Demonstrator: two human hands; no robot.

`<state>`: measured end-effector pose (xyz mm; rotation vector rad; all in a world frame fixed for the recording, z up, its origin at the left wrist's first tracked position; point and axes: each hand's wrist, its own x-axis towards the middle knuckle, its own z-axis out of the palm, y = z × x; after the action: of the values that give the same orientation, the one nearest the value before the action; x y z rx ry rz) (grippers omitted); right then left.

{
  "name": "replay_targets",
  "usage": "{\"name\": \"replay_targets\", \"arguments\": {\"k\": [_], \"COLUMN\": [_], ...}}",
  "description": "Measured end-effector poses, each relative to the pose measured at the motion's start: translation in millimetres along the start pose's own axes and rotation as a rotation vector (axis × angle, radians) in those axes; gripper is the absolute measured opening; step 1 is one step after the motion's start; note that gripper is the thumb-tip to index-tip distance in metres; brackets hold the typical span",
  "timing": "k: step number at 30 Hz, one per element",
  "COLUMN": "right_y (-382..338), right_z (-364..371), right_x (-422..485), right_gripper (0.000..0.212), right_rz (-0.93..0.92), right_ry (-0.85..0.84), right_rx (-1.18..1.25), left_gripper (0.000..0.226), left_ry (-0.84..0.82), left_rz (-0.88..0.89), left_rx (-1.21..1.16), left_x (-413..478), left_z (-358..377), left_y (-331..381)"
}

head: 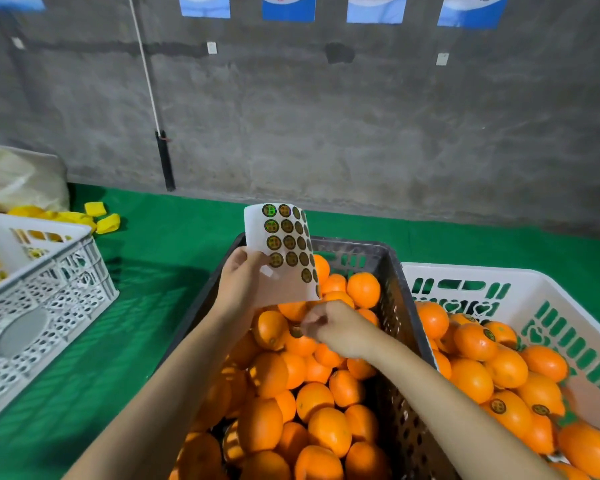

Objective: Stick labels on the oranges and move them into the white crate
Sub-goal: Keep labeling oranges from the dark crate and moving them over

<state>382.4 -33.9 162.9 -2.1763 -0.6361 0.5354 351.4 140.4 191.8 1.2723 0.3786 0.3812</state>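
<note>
Fingers [314,322] of the right hand [342,330] pinch one round label [296,331] right at an orange [300,344] near the far end of the dark crate [392,271]; can't tell if it touches peel yet. Risk: label curls onto the fingertip or lands creased on the curved skin, then peels off in transfer. Right fingers pressed together on the label, nothing else held. Left hand [239,277] grips the label sheet [286,247] by its lower edge, upright over the crate's far rim. Labelled oranges [475,341] sit in the white crate [499,273], touching the dark crate's right side, on the green counter [160,271].
</note>
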Motion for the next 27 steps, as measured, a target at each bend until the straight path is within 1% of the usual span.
{"name": "replay_targets", "arguments": {"k": [2, 3, 6, 7, 10, 12, 16, 20, 21, 23, 26, 27], "right_y": [-7, -9, -8, -6, 0, 2, 7, 5, 3, 0, -1, 0], "right_z": [14, 21, 35, 36, 39, 45, 63, 72, 72, 68, 63, 66], "right_x": [14, 19, 32, 36, 43, 44, 49, 51, 51, 51, 46, 43], "right_gripper": [0.025, 0.025, 0.013, 0.012, 0.013, 0.015, 0.028, 0.026, 0.029, 0.043, 0.059, 0.063], "right_rz": [0.043, 0.077, 0.222, 0.271, 0.343, 0.307, 0.141, 0.090, 0.083, 0.093, 0.161, 0.178], "right_ry": [-0.031, -0.030, -0.050, -0.064, -0.078, -0.041, 0.209, 0.384, 0.402, 0.411, 0.365, 0.345], "right_rx": [0.075, 0.151, 0.420, 0.472, 0.519, 0.436, 0.176, -0.089, -0.142, -0.238, -0.243, -0.299], "left_gripper": [0.022, 0.023, 0.020, 0.020, 0.016, 0.016, 0.019, 0.020, 0.021, 0.022, 0.022, 0.022], "left_ry": [0.029, 0.044, 0.091, 0.098, 0.103, 0.099, 0.086, 0.090, 0.086, 0.077, 0.082, 0.083], "left_rz": [-0.004, -0.010, -0.035, -0.040, -0.050, -0.046, -0.030, -0.026, -0.024, -0.021, -0.010, -0.008], "left_rx": [-0.054, -0.079, -0.114, -0.113, -0.084, -0.059, -0.053, -0.049, -0.047, -0.042, -0.040, -0.038], "left_x": [1, 2, 6, 8, 13, 14, 12, 9, 9, 8, 7, 7], "left_z": [-1, -2, -5, -5, -4, -3, -3, -2, -2, -2, -2, -2], "left_y": [0, 1, 1, 0, -2, -4, -4, -5, -5, -5, -4, -4]}}
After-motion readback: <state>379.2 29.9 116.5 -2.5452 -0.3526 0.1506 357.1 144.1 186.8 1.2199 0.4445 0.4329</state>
